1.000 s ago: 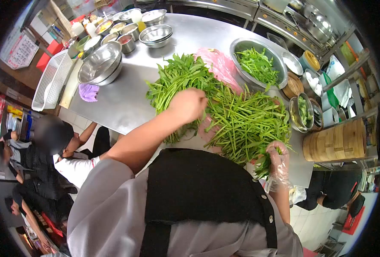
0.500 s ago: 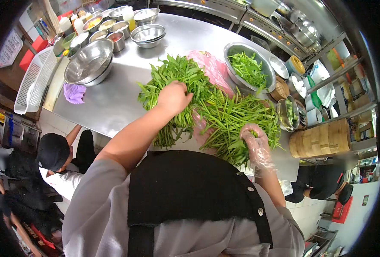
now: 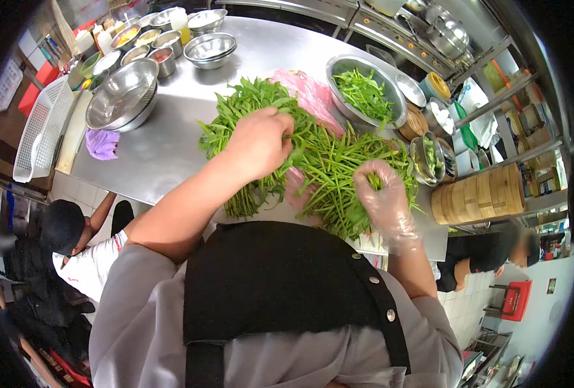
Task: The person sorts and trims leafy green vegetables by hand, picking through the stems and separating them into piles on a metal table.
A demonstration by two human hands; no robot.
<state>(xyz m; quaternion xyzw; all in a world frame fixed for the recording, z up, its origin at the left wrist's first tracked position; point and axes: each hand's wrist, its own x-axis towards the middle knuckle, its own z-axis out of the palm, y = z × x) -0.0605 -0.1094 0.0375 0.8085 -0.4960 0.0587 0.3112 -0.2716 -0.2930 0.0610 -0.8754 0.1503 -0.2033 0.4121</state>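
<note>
Stainless steel worktable (image 3: pixel 173 129) fills the kitchen's middle, leafy greens (image 3: pixel 332 171) heaped along its near edge beside a pink plastic bag (image 3: pixel 313 100). The bare left hand (image 3: pixel 259 142) rests over the left bunch, fingers bent inward; whether they pinch anything is hidden. The gloved right hand (image 3: pixel 385 197) curls thumb and fingers around some greens. Writing on the white sheet (image 3: pixel 5 87) is too small to read.

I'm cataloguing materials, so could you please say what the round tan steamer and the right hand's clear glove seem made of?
Round tan steamer: probably bamboo, fairly matte, given its pale, banded walls.
Clear glove on the right hand: likely plastic film, glossy, crinkled, see-through.
</note>
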